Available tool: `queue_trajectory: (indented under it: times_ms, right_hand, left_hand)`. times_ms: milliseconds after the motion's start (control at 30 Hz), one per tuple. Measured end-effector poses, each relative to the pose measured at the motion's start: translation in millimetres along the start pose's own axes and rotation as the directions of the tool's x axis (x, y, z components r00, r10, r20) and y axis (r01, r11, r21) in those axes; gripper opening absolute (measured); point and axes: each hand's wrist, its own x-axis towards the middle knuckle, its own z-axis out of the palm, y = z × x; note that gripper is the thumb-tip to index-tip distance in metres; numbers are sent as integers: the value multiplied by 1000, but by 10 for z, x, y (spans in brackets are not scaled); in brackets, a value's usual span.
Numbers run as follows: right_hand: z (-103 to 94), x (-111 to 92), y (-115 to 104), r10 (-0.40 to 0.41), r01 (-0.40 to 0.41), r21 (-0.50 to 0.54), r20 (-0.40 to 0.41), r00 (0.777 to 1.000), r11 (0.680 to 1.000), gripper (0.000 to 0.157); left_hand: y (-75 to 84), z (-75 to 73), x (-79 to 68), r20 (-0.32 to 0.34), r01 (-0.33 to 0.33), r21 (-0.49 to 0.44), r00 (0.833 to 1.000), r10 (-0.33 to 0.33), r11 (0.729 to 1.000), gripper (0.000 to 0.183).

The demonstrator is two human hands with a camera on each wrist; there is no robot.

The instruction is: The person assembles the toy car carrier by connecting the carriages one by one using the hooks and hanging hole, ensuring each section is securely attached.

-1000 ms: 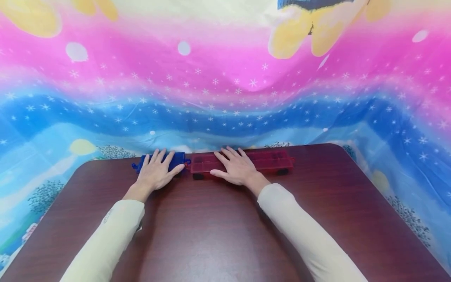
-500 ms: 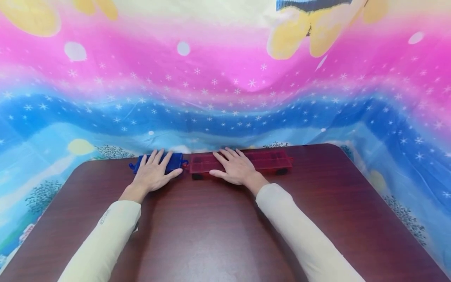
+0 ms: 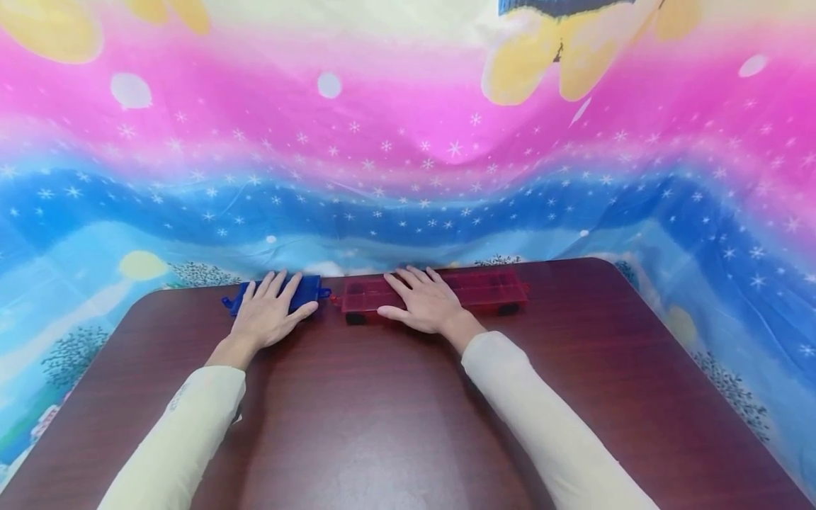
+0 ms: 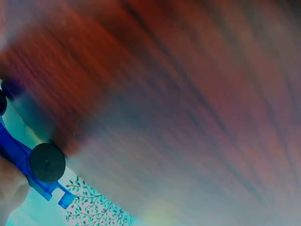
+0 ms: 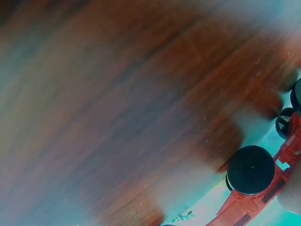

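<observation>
Tabletop point(image 3: 357, 432) passable between sleeves point(image 3: 181, 432); backdrop point(image 3: 408, 163) blocks behind red wagon point(image 3: 491, 289).

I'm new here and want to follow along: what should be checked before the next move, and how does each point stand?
1. Left hand on the short blue plastic wagon: ok, fingers spread across it.
2. Right hand on the long translucent red plastic wagon: ok, fingers spread over it.
3. Wagons roughly in line, end to end: ok.
4. Small blue coupling hooked to small red coupling: cannot tell; they lie close, too small to judge.
5. Room behind the wagons: probably not ok; both lie along the dark brown wood-grained table's far edge.
6. All far wheels on the table: cannot tell.
</observation>
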Motion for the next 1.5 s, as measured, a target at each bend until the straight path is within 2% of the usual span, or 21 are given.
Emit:
queue_trajectory:
  times_ms: [267,900,1200,1500]
  right_hand:
    - [-17,-3,14,7,-7,5,0,1000,1000,86]
    - [-43,10,41,4,-4,5,12,1000,1000,88]
    - [-63,6,29,0,0,7,13,1000,1000,89]
    - [-45,-17,-4,0,-1,14,26,1000,1000,88]
  left_hand:
    - [0,5,-20,5,-29,23,1000,29,999,97]
    - [0,-24,-66,-19,-74,41,997,75,996,84]
    - [-24,-31,-99,-41,-79,18,996,80,997,81]
    - [-40,-7,-153,-33,-91,29,995,92,995,82]
